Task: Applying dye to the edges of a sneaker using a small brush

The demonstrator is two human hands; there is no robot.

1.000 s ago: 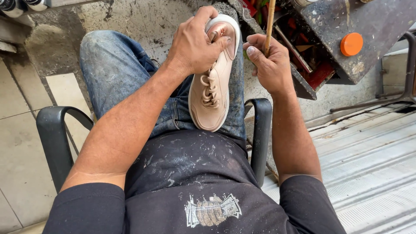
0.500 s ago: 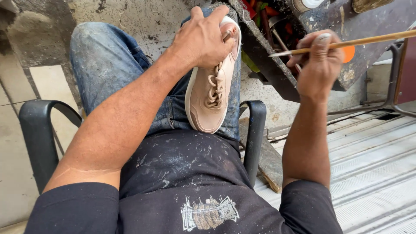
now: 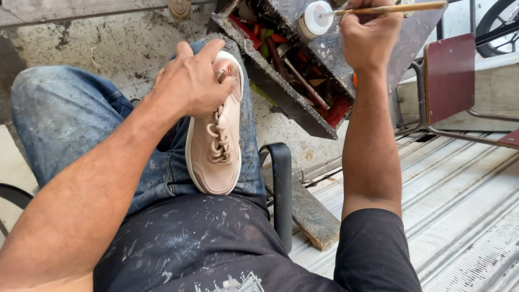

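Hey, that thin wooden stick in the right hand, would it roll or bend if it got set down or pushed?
The stick looks round and slender, so it would probably roll on a slanted surface. It seems light, since the right hand pinches it with fingertips alone. It stays straight while its tip meets the small white jar, so likely stiff, though perhaps snappable.

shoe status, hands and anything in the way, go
Left hand clamped on pink shoe on lap. Right hand holds thin brush at small white pot. Nothing blocking.

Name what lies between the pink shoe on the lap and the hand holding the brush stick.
In the head view, between the shoe and the right hand lies the dark grimy toolbox, tools inside.
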